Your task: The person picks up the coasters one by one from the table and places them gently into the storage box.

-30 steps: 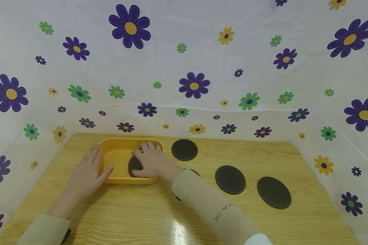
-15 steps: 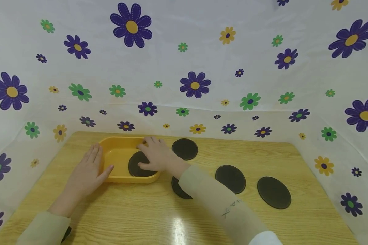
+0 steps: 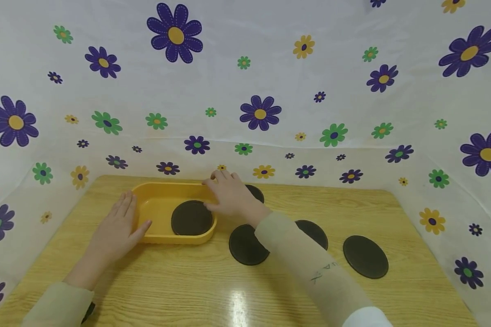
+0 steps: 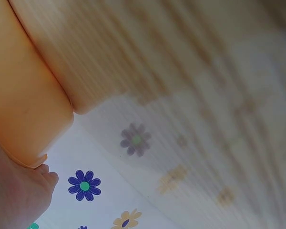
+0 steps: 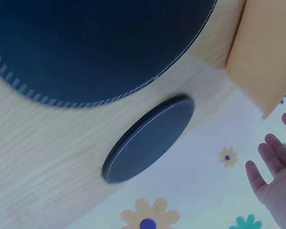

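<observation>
A yellow plastic tray point(image 3: 153, 213) sits at the back left of the wooden table, with one round black coaster point(image 3: 191, 219) lying flat at its right end. My left hand point(image 3: 113, 234) rests against the tray's left end, fingers straight and thumb over the front rim. Over the tray's right end hovers my right hand point(image 3: 231, 195), its fingers loosely bent and holding nothing. In the right wrist view the right hand point(image 5: 280, 183) shows spread fingers near the tray wall point(image 5: 264, 57). The left wrist view catches part of the left hand point(image 4: 24, 191) at the tray's edge.
More black coasters lie right of the tray: a front one point(image 3: 247, 245), a back one point(image 3: 257, 193) partly behind the right hand, a middle one point(image 3: 314, 230) partly behind the sleeve, and a far-right one point(image 3: 366, 256). A flowered white cloth point(image 3: 212, 81) encloses the table.
My right hand has let go of the coaster in the tray and moved right and up toward the tray's right rim. The left hand stays put.
</observation>
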A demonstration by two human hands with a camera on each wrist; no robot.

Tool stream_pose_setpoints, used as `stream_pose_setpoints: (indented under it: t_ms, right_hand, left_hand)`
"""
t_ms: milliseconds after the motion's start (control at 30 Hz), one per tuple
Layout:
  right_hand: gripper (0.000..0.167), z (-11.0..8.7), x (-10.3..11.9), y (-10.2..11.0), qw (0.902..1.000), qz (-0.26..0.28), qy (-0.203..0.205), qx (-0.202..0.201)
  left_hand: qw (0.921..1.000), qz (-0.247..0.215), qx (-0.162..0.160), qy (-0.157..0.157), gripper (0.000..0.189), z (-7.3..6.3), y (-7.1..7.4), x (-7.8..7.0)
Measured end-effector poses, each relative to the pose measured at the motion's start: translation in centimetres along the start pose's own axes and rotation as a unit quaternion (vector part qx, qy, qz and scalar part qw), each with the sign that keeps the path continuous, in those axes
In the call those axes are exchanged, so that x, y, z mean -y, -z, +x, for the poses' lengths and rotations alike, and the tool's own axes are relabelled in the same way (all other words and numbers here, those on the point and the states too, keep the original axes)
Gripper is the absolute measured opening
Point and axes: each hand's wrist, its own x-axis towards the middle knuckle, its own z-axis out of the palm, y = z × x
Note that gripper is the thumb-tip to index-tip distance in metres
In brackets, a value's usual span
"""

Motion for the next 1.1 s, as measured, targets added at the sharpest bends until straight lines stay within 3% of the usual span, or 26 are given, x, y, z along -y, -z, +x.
stream_pose_setpoints:
  t_ms: [300,600,1100]
  right_hand:
    - [0.057,-0.6,-2.8,-0.4,0.9997,0.007,-0.021,-0.006]
    - [0.050,-1.5,-4.8,-1.4,0.9991,0.013,-0.040,0.005]
    - [0.066,-2.5,-5.6,-3.2,0.9924,-0.006,-0.091,0.082]
  left_hand:
    - [1.0000,0.000,-0.006,-0.004,0.090,-0.1,-0.3,0.1]
    - [0.9999,-0.003,0.012,0.010,0.091,0.0,0.2,-0.3]
    - [0.9998,0.001,0.018,0.009,0.091,0.0,0.7,-0.4]
